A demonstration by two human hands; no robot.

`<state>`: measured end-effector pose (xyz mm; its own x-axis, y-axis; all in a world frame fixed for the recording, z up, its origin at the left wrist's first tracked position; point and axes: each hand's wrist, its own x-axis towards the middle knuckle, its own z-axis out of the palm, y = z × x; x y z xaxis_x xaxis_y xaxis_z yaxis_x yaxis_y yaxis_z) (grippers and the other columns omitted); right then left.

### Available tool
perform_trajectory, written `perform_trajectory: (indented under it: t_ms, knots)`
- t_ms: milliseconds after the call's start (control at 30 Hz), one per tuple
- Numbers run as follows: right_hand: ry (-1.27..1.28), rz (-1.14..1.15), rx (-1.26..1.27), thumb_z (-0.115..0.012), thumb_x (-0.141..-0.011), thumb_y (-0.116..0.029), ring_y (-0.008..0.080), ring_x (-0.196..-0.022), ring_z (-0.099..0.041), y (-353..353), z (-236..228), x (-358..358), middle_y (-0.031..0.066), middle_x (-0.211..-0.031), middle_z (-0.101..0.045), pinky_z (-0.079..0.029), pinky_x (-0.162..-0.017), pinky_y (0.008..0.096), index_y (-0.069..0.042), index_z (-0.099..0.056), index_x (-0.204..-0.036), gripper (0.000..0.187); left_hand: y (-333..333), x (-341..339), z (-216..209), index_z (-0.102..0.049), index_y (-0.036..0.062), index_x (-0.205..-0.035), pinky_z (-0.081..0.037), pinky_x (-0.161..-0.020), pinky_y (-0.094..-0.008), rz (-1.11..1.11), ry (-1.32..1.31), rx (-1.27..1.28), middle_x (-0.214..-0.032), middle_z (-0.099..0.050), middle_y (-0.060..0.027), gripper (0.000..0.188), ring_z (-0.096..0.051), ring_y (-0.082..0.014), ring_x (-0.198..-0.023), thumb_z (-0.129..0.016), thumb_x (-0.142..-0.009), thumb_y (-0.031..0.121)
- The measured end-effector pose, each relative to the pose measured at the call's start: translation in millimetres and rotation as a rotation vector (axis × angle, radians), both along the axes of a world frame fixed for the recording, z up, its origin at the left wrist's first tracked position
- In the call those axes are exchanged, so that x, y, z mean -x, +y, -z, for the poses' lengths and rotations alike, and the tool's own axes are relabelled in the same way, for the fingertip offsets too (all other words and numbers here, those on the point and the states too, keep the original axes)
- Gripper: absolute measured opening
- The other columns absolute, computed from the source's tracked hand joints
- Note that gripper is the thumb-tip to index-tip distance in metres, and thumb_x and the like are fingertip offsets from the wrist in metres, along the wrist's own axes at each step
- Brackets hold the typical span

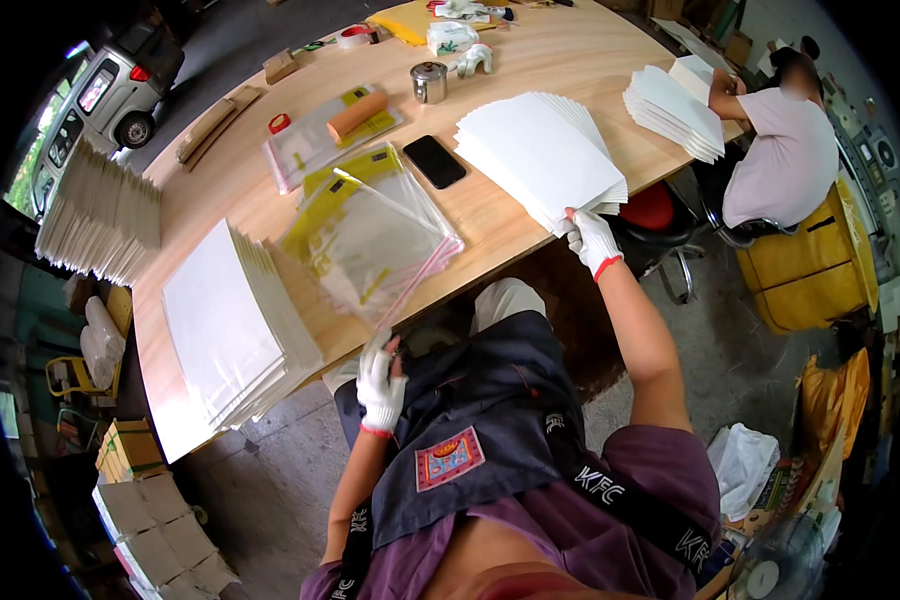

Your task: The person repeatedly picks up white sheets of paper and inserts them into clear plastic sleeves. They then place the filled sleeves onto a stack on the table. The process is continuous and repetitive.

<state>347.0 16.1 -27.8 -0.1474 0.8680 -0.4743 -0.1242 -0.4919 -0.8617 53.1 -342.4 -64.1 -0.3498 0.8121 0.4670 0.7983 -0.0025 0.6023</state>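
Observation:
My right hand, in a white glove with bare fingertips and a red cuff, pinches the near corner of a fanned stack of white sheets at the table's edge. My left hand, gloved the same way, is low at the near edge. Its fingers close at the lower corner of a clear plastic bag, whose pinkish edge strip slants down to them, slightly blurred. That bag lies on a pile of similar bags with yellow-green printing. Left of the pile, a stack of white boards or sheets appears partly covered in clear film.
On the wooden table are a black phone, a lidded metal cup, an orange roll, a loose glove and a tall stack. A seated co-worker handles white sheets at right. A stool stands beneath.

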Motion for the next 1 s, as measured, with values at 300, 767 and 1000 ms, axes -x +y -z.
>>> perform_trajectory:
  t_ms: [300,767,1000]
  knots:
    - [0.427,-0.087,0.17,-0.058,-0.096,-0.027,0.0129,-0.046,-0.051,-41,26,-34,0.0035,-0.067,-0.057,-0.037,-0.036,0.0253,-0.011,-0.055,-0.096,0.016,94,59,-24,-0.06,0.0122,-0.112,-0.036,-0.097,-0.0535,-0.096,0.539,0.421,-0.121,-0.053,-0.009,0.046,-0.045,-0.0302,-0.117,-0.07,-0.07,0.029]
    - [0.347,-0.489,-0.021,-0.059,-0.085,-0.025,0.0209,-0.097,-0.065,-118,-26,-30,0.0137,-0.114,-0.064,-0.054,-0.082,0.031,0.007,-0.051,-0.127,0.053,82,88,-15,-0.056,0.0155,-0.104,-0.05,-0.084,-0.0421,-0.274,0.042,0.459,-0.106,-0.058,-0.0073,0.031,-0.056,-0.0313,-0.104,-0.065,-0.074,0.011]
    - [0.333,-0.222,0.149,-0.058,-0.087,-0.02,0.0113,-0.059,-0.058,-161,-2,5,0.0053,-0.088,-0.065,-0.041,-0.046,0.023,-0.001,-0.055,-0.117,0.036,73,86,-22,-0.06,0.0107,-0.093,-0.049,-0.078,-0.0428,-0.283,0.143,0.323,-0.097,-0.062,-0.0072,0.016,-0.059,-0.0307,-0.094,-0.061,-0.077,0.008]
